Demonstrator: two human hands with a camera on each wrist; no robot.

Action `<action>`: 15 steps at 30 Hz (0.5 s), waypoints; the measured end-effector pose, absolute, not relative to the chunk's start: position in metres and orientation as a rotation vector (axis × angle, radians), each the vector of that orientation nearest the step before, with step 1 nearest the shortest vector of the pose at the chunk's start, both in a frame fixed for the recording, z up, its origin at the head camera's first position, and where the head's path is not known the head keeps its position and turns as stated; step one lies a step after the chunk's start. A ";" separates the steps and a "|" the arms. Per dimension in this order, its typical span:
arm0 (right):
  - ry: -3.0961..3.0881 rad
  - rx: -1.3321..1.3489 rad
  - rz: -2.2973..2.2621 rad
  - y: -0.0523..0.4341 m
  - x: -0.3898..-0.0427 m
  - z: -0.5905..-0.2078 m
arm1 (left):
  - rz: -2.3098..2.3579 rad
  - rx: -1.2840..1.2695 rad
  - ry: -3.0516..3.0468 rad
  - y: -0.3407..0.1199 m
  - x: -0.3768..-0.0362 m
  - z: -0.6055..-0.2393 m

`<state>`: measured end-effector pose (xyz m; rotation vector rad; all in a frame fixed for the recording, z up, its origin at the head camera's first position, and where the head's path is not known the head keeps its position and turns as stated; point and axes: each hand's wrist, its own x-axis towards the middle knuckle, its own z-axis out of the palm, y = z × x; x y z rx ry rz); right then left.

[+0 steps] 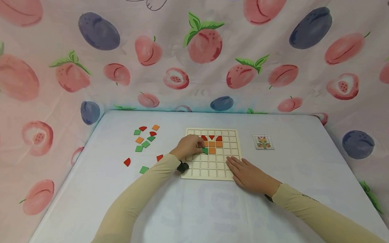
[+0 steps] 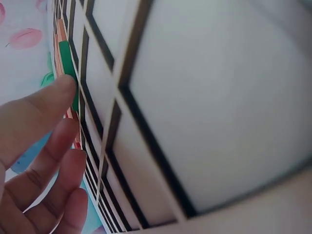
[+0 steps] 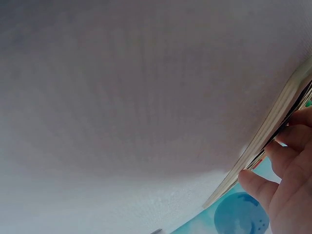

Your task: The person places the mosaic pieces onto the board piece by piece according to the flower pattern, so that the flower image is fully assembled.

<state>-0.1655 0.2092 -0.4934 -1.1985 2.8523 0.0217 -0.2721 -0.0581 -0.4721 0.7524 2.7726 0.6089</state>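
White cloth covers the tabletop [image 1: 197, 216], taking a bluish tint along its back edge, where a pale pink fabric wall [image 1: 202, 85] rises. Peaches [image 1: 205, 46] and dark plums [image 1: 99, 31] are printed over it, and the same fabric hangs past the left and right edges. Midway between those edges, nearer the back edge, lies the gridded board [image 1: 198, 173], with red tiles [image 1: 218, 139] and orange tiles [image 1: 212, 144] in its cells. The left hand [image 1: 188, 146] reaches over it, fingers bent, thumb on a green tile [image 1: 205, 151]; whether they pinch it I cannot tell. The right hand [image 1: 249, 174] rests extended fingers on the board's right edge. Loose tiles [image 1: 139, 149] lie toward the tabletop's back left corner, a patterned card [image 1: 263, 142] toward its back right.
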 end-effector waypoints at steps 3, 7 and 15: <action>2.845 -1.191 0.014 0.209 -0.165 -0.491 | 0.620 0.758 2.771 -0.058 -0.273 -0.473; 2.828 -1.172 0.016 0.208 -0.165 -0.489 | 0.620 0.759 2.796 -0.058 -0.274 -0.475; 2.824 -1.173 0.016 0.208 -0.164 -0.488 | 0.627 0.765 2.786 -0.057 -0.274 -0.475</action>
